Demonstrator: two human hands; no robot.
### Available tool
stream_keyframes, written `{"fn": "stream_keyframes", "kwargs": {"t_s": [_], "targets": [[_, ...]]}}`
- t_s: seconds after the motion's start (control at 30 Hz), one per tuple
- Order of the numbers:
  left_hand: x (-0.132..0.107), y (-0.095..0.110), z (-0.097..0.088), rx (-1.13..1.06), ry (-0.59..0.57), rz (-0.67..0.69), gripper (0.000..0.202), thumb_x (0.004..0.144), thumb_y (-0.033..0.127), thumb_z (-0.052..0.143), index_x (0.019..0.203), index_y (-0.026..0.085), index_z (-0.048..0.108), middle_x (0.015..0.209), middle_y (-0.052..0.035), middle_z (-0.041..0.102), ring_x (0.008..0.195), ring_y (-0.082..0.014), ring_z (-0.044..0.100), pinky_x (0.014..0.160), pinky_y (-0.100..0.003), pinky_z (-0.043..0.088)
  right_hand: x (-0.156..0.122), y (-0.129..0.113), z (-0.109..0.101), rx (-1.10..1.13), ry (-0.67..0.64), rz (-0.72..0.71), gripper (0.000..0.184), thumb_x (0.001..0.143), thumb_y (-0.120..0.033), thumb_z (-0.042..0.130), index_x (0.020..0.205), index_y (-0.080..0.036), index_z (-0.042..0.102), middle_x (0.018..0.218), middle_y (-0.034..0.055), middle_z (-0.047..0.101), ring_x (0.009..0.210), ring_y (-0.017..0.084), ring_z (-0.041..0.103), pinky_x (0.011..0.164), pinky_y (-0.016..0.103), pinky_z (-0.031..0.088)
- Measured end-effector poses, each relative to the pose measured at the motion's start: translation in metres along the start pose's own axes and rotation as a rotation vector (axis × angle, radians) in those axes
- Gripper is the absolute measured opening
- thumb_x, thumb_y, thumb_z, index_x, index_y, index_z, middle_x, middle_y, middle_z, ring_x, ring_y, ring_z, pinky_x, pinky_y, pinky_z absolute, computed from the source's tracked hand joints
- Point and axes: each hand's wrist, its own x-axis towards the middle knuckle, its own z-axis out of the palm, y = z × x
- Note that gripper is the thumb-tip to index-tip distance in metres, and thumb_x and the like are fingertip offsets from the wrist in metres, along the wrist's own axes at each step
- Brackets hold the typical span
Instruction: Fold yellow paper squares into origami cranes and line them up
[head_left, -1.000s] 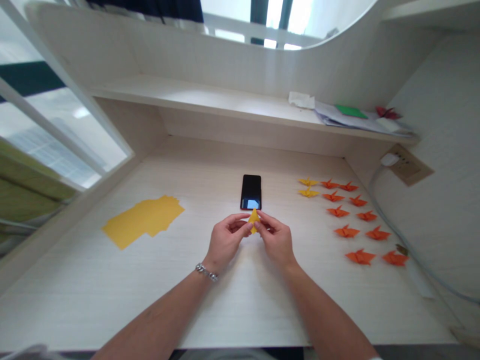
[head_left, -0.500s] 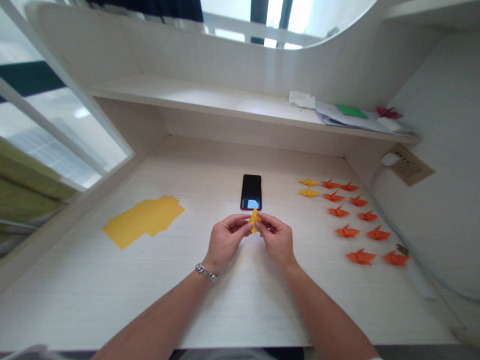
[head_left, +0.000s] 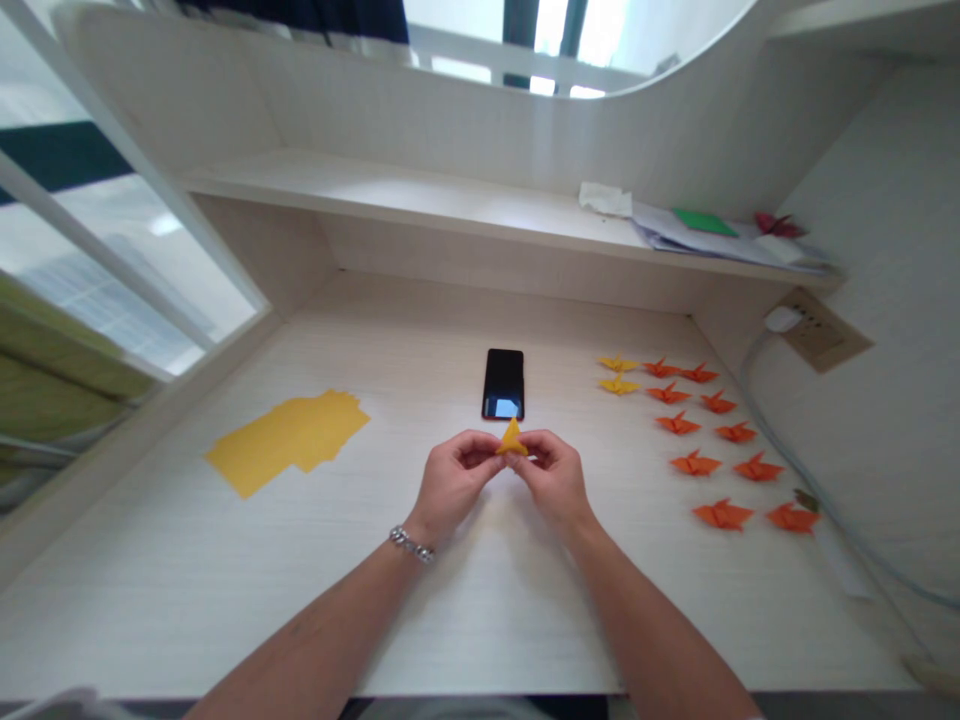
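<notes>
A small folded piece of yellow paper (head_left: 513, 438) is pinched between my two hands just in front of the phone, its pointed tip upward. My left hand (head_left: 457, 478), with a chain bracelet (head_left: 411, 544) at the wrist, grips its left side between thumb and fingers. On the right side, my right hand (head_left: 555, 480) holds it the same way, both thumbs near its lower edge. The fingertips behind the paper are partly hidden. Directly beyond lies a black phone (head_left: 503, 383), flat on the desk.
Overlapping yellow paper sheets (head_left: 289, 440) lie at the left. Two yellow paper cranes (head_left: 618, 385) and several orange paper cranes (head_left: 695, 463) stand in rows at the right. A cable (head_left: 787, 460) runs from a wall socket (head_left: 825, 330). Papers (head_left: 675, 235) rest on the shelf (head_left: 420, 205).
The folded yellow paper has changed shape between my fingers: its lower part now spreads wider beneath the point. My thumbs have moved closer together below it.
</notes>
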Motion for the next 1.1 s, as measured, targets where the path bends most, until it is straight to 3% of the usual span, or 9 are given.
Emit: {"fn": "stream_keyframes", "kwargs": {"t_s": [0.17, 0.27, 0.37, 0.63, 0.83, 1.1], "targets": [[0.0, 0.003, -0.003, 0.092, -0.021, 0.005, 0.017, 0.065, 0.024, 0.076, 0.077, 0.015, 0.07, 0.079, -0.0068, 0.072, 0.075, -0.0195, 0.067, 0.073, -0.029, 0.053, 0.004, -0.004, -0.008, 0.059, -0.13, 0.052, 0.016, 0.064, -0.026, 0.074, 0.078, -0.017, 0.07, 0.08, 0.0052, 0.07, 0.075, 0.019, 0.065, 0.072, 0.031, 0.052], [-0.001, 0.007, -0.003, 0.122, -0.021, 0.015, 0.011, 0.067, 0.022, 0.073, 0.075, 0.015, 0.071, 0.079, -0.0062, 0.072, 0.074, -0.0187, 0.066, 0.072, -0.028, 0.053, 0.005, -0.01, -0.012, 0.158, -0.169, 0.134, 0.016, 0.07, -0.031, 0.069, 0.076, -0.016, 0.072, 0.08, 0.0063, 0.07, 0.075, 0.02, 0.065, 0.074, 0.034, 0.053], [-0.001, 0.008, -0.002, 0.137, -0.03, 0.03, 0.008, 0.068, 0.02, 0.072, 0.074, 0.015, 0.071, 0.081, -0.0062, 0.071, 0.075, -0.0183, 0.066, 0.073, -0.028, 0.053, 0.006, -0.009, -0.013, 0.159, -0.123, 0.204, 0.021, 0.072, -0.036, 0.067, 0.072, -0.015, 0.072, 0.072, 0.0062, 0.07, 0.069, 0.02, 0.065, 0.07, 0.035, 0.053], [0.0, 0.0, -0.003, 0.06, -0.052, 0.002, 0.015, 0.068, 0.021, 0.072, 0.08, 0.015, 0.065, 0.08, -0.0053, 0.068, 0.073, -0.0175, 0.064, 0.07, -0.029, 0.052, 0.007, -0.002, -0.011, 0.158, -0.086, 0.144, 0.028, 0.059, -0.02, 0.077, 0.079, -0.018, 0.058, 0.073, 0.0012, 0.068, 0.069, 0.017, 0.066, 0.066, 0.029, 0.052], [0.001, -0.004, -0.001, 0.026, 0.002, 0.012, 0.021, 0.068, 0.021, 0.073, 0.082, 0.015, 0.059, 0.078, -0.0018, 0.064, 0.071, -0.0136, 0.062, 0.067, -0.025, 0.051, 0.006, 0.001, -0.008, 0.202, -0.066, 0.236, 0.037, 0.062, -0.026, 0.075, 0.091, -0.019, 0.053, 0.068, -0.0008, 0.066, 0.062, 0.017, 0.065, 0.06, 0.031, 0.053], [0.0, -0.003, 0.0, -0.017, -0.026, -0.01, 0.026, 0.07, 0.022, 0.073, 0.088, 0.015, 0.057, 0.081, -0.0027, 0.065, 0.076, -0.0138, 0.063, 0.07, -0.025, 0.051, 0.006, 0.005, -0.006, 0.127, -0.054, 0.151, 0.032, 0.061, -0.022, 0.076, 0.083, -0.02, 0.052, 0.06, -0.0035, 0.063, 0.053, 0.013, 0.06, 0.053, 0.024, 0.049]]}}
